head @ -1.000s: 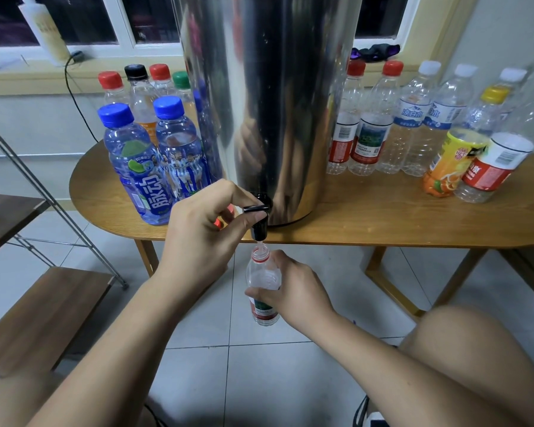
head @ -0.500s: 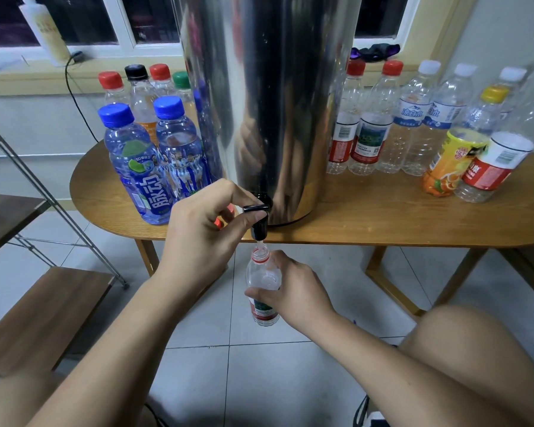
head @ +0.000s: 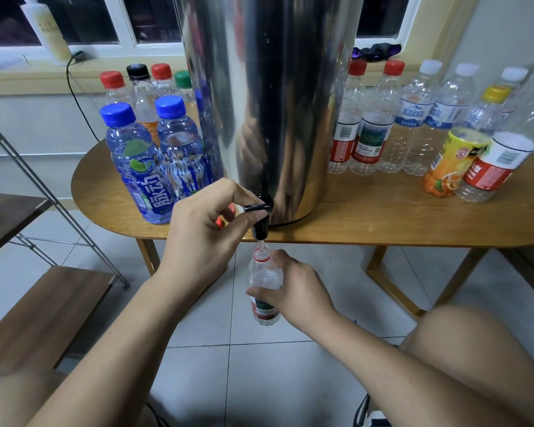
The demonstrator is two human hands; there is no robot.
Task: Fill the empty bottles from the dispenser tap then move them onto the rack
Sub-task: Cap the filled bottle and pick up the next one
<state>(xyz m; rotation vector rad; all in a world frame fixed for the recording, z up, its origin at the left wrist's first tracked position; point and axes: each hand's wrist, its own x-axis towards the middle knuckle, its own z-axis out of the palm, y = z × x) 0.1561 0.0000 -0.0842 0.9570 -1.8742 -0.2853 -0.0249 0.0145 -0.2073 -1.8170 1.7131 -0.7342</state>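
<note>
Pale tiled floor (head: 259, 380) below, window sill at back. Oval wooden table (head: 383, 217) across mid-view. Tall steel dispenser (head: 269, 103) at table centre, close to front edge. Wood-shelf rack w/ metal frame (head: 43, 312) at far L, well apart from dispenser.

L of dispenser: two blue-capped bottles (head: 142, 167) in front; red, black and green caps behind. R of dispenser: row of clear capped bottles (head: 413, 131), red and white caps, look empty. Yellow-capped orange-label bottle (head: 450, 161) nearer front, just beside a red-label one.

Left hand (head: 204, 229) at table's front edge, thumb and forefinger pinched on black tap lever (head: 258, 207); other fingers curled. Something red under them, can't tell what.

Right hand (head: 299, 291) below table level, fingers wrapped round small clear bottle (head: 264, 277). Upright, uncapped, red neck ring, red-green label low down. Mouth directly under tap spout (head: 260, 228), just beneath it. Thin stream (head: 261, 243) running from spout into neck. Fill level not readable.
</note>
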